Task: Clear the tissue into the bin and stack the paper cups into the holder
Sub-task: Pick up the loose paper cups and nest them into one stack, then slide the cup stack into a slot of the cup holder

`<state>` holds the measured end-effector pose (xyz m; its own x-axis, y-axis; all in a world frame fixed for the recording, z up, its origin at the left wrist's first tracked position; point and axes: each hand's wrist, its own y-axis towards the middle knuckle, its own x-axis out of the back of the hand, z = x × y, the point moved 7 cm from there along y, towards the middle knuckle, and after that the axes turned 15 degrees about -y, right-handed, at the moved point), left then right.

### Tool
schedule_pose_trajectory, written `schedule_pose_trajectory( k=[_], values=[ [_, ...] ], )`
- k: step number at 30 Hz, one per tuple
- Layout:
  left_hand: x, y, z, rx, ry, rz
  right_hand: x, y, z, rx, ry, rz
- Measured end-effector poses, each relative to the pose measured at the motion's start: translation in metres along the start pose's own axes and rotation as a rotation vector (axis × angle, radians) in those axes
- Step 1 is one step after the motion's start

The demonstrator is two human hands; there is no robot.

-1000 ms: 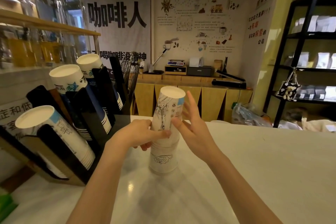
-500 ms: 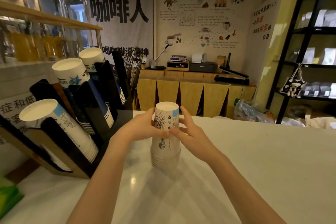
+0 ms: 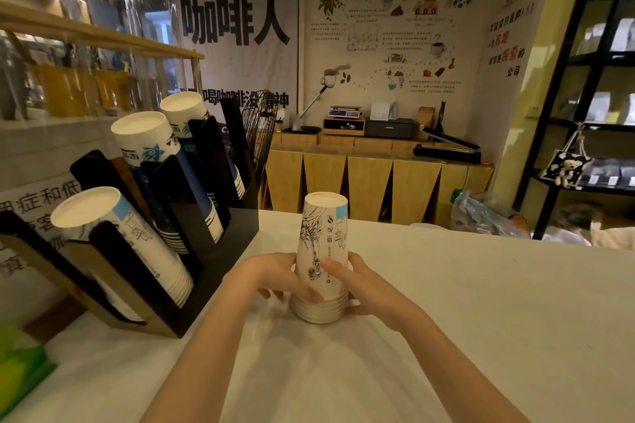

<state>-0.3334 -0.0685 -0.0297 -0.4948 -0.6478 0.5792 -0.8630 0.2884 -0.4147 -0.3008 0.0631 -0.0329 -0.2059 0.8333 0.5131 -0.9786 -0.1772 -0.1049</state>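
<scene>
While both my hands clamp the cup stack low down, it stands upside-down and upright on the tabletop, long axis vertical, rims touching the surface. Left hand wraps the left side, right hand the right side, fingers curled round the lower cups; neither is free. Holder sits to the left and slightly far of the stack, near it but not touching, so my left hand is the nearer one. Its slots lean back to the far left, each loaded with cups base-up at a slant. I judge the stack must tip from vertical to that same slant, bases up and leftward, then slide onto the white near-left pile, which looks like the matching print. No tissue or bin visible from here.
</scene>
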Motion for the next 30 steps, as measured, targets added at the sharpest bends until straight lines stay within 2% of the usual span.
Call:
schedule_pose_trajectory(
  k=[6, 9, 15, 25, 30],
  values=[
    [0.018, -0.012, -0.013, -0.123, -0.098, -0.147, 0.003, 0.004, -0.007, -0.071, 0.204, -0.015],
    [0.033, -0.027, -0.024, -0.198, -0.159, -0.305, 0.0, 0.001, 0.0, -0.066, 0.366, -0.003],
    [0.062, -0.097, -0.055, -0.447, -0.143, -0.638, 0.001, -0.012, 0.047, 0.092, 0.585, -0.021],
    [0.128, -0.239, -0.027, -0.63, -0.103, -1.002, -0.049, -0.039, 0.171, 0.378, 0.596, 0.087],
    [0.159, -0.276, -0.003, -0.69, -0.124, -1.031, -0.087, -0.041, 0.219, 0.483, 0.598, 0.14]
  ],
)
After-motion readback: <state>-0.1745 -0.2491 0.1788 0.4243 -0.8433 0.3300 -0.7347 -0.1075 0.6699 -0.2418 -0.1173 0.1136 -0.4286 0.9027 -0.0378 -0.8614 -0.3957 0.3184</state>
